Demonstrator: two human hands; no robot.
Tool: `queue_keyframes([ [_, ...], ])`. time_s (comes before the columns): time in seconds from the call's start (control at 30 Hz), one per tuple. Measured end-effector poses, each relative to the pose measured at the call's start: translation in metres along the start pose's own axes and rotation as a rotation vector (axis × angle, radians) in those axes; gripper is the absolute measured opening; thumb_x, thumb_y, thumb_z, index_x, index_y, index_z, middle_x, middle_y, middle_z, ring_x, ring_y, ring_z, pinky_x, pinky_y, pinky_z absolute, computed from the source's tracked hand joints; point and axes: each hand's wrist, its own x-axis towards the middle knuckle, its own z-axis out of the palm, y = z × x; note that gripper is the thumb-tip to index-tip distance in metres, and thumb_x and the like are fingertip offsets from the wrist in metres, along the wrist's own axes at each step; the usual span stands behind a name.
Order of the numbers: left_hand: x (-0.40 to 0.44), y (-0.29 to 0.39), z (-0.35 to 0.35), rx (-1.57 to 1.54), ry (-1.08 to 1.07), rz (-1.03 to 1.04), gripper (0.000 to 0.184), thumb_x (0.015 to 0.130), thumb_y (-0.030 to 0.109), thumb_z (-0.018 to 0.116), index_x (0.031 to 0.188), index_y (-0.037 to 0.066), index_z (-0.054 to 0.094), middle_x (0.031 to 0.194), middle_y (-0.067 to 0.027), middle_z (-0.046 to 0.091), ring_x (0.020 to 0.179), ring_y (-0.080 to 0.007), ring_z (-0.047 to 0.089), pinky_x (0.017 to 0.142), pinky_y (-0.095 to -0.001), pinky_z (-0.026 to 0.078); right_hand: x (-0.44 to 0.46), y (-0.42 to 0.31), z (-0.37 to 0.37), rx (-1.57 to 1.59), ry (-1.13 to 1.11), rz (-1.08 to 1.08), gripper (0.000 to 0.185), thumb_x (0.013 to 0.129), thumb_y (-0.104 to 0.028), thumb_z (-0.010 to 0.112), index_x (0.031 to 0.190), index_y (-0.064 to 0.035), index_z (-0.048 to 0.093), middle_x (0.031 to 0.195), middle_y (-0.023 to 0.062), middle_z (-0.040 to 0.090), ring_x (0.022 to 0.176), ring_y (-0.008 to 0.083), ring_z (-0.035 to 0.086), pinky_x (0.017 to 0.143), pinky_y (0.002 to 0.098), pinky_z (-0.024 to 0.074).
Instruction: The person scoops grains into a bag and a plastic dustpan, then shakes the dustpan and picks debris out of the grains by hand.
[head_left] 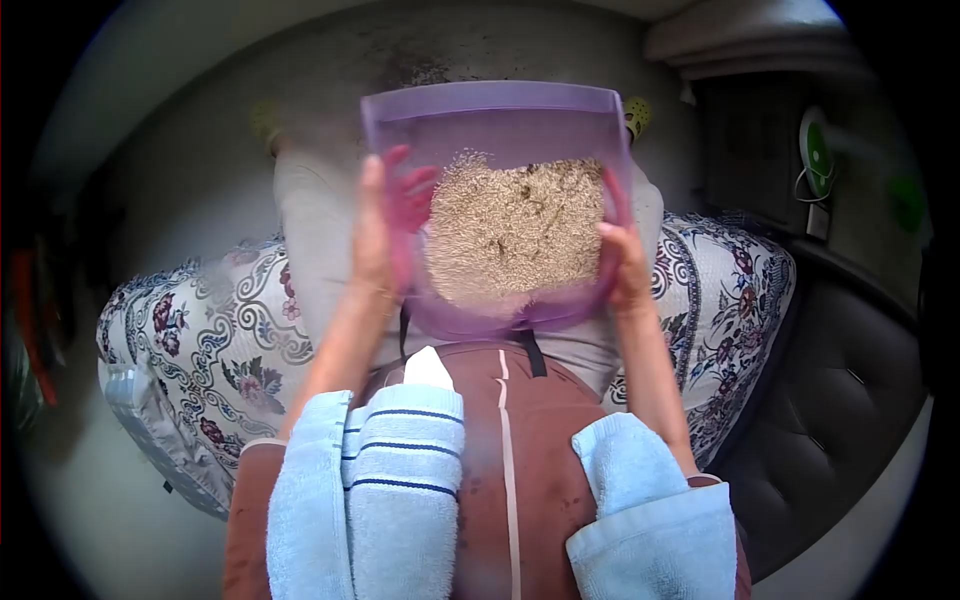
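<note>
My left hand [374, 225] grips the left side of a purple see-through plastic scoop-shaped tray [490, 98]. Its fingers show pinkish through the plastic. On the opposite side, my right hand [626, 262] is closed around the tray wall. Pale tan grain [515, 225] lies in a broad layer toward the near part of the tray, with dark bits scattered on top. The tray's far end is bare, apart from a few loose grains at the layer's edge. It is held above my lap, in front of my brown top.
A light blue towel [405, 480] hangs over my front, with another blue towel end [650, 510] at the right. I sit on a flower-patterned cover [225, 345]. A dark padded headboard [835, 400] stands at the right, near a green-and-white round device [816, 155].
</note>
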Motion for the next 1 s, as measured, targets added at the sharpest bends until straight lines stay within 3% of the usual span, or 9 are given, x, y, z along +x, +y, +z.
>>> queue_keyframes([
  [0.07,0.016,0.022,-0.043,-0.057,-0.108,-0.078,0.063,0.092,0.061,0.044,0.130,0.011,0.048,0.112,-0.0141,0.060,0.106,-0.0246,0.057,0.091,-0.0362,0.048,-0.014,0.010,0.040,-0.163,0.027,-0.117,0.083,0.079,-0.015,0.061,0.151,-0.0051,0.022,0.157,0.0157,0.019,0.146,0.0258,0.015,0.118,0.0360,0.0103],
  [0.17,0.018,0.041,-0.045,-0.047,-0.085,-0.164,0.063,0.092,0.061,0.044,0.131,0.012,0.047,0.121,-0.0138,0.056,0.113,-0.0246,0.054,0.095,-0.0365,0.046,-0.017,0.020,0.064,-0.100,0.059,-0.005,0.080,0.082,-0.020,0.062,0.151,-0.0081,0.023,0.148,0.0179,0.032,0.136,0.0255,0.033,0.111,0.0362,0.0283],
  [0.27,0.010,0.014,-0.017,-0.063,0.001,0.024,0.056,0.096,0.053,0.043,0.129,0.008,0.048,0.126,-0.0132,0.053,0.114,-0.0249,0.053,0.100,-0.0375,0.042,0.010,0.004,0.017,-0.048,0.042,0.191,0.080,0.078,-0.021,0.062,0.151,-0.0218,0.028,0.129,0.0185,0.044,0.096,0.0203,0.056,0.081,0.0288,0.0497],
  [0.37,-0.016,-0.001,0.024,-0.112,0.029,0.165,0.051,0.099,0.048,0.042,0.128,0.007,0.048,0.123,-0.0117,0.054,0.112,-0.0226,0.053,0.101,-0.0346,0.039,0.020,0.001,-0.016,0.139,-0.094,0.151,0.085,0.073,-0.023,0.062,0.151,-0.0172,0.028,0.140,0.0206,0.039,0.117,0.0306,0.052,0.097,0.0359,0.0455],
  [0.47,0.000,0.004,-0.030,-0.082,-0.081,0.057,0.056,0.096,0.055,0.040,0.130,0.012,0.048,0.119,-0.0119,0.057,0.106,-0.0243,0.057,0.093,-0.0365,0.045,0.014,0.027,0.005,-0.076,-0.067,-0.145,0.088,0.073,-0.019,0.061,0.151,-0.0089,0.023,0.157,0.0126,0.021,0.146,0.0275,0.015,0.119,0.0379,0.0062],
  [0.6,0.021,0.038,-0.065,-0.153,-0.168,-0.150,0.055,0.095,0.055,0.042,0.129,0.012,0.049,0.118,-0.0122,0.057,0.107,-0.0251,0.056,0.093,-0.0365,0.045,-0.012,0.012,0.068,-0.167,0.025,-0.024,0.083,0.079,-0.017,0.061,0.152,-0.0094,0.022,0.141,0.0155,0.039,0.127,0.0237,0.040,0.108,0.0361,0.0303],
  [0.77,-0.007,0.002,0.011,-0.058,0.059,0.122,0.058,0.096,0.051,0.046,0.128,0.004,0.045,0.121,-0.0118,0.052,0.112,-0.0216,0.051,0.099,-0.0355,0.040,0.018,0.001,-0.008,0.099,-0.027,0.192,0.081,0.076,-0.020,0.062,0.150,-0.0209,0.029,0.130,0.0168,0.045,0.105,0.0250,0.057,0.089,0.0345,0.0506],
  [0.93,0.001,0.014,-0.042,-0.104,-0.049,-0.038,0.059,0.095,0.056,0.040,0.130,0.010,0.046,0.116,-0.0163,0.058,0.104,-0.0261,0.058,0.093,-0.0376,0.047,-0.003,0.011,0.035,-0.238,-0.003,-0.037,0.090,0.074,-0.023,0.059,0.153,-0.0130,0.017,0.158,0.0128,0.020,0.145,0.0253,0.020,0.118,0.0405,0.0137],
  [1.0,0.011,0.028,-0.066,-0.154,-0.083,-0.082,0.058,0.095,0.056,0.041,0.129,0.009,0.047,0.116,-0.0155,0.058,0.105,-0.0274,0.058,0.093,-0.0377,0.047,-0.011,0.026,0.058,-0.229,-0.017,-0.050,0.087,0.077,-0.024,0.060,0.153,-0.0133,0.018,0.152,0.0173,0.027,0.139,0.0279,0.031,0.114,0.0406,0.0229],
])
